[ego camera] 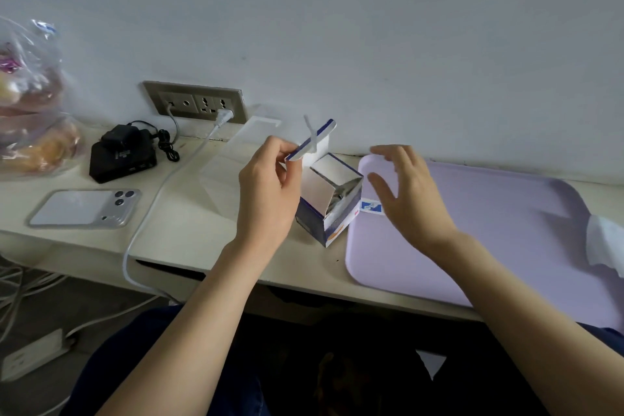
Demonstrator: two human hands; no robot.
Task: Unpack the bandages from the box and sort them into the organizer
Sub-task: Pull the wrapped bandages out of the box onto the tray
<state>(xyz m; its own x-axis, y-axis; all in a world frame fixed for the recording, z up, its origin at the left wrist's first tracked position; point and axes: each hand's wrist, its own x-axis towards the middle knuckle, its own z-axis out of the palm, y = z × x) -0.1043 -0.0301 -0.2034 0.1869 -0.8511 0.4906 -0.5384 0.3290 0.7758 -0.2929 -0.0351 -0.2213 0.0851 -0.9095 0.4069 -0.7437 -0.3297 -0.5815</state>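
Note:
A small white and blue bandage box (329, 213) stands open on the desk beside the tray's left edge. Wrapped bandages (344, 194) show inside its mouth. My left hand (268, 192) pinches the raised lid flap (312, 142) of the box at its left end. My right hand (405, 192) hovers just right of the box over the tray, fingers spread and holding nothing. A clear plastic organizer (236, 165) lies on the desk behind my left hand, hard to make out.
A lilac tray (489, 230) covers the right of the desk, with a white tissue (607, 243) at its right edge. A phone (84, 208), a black device (123, 155), a white cable (148, 213) and bagged food (30, 101) sit to the left. Wall sockets (196, 101) are behind.

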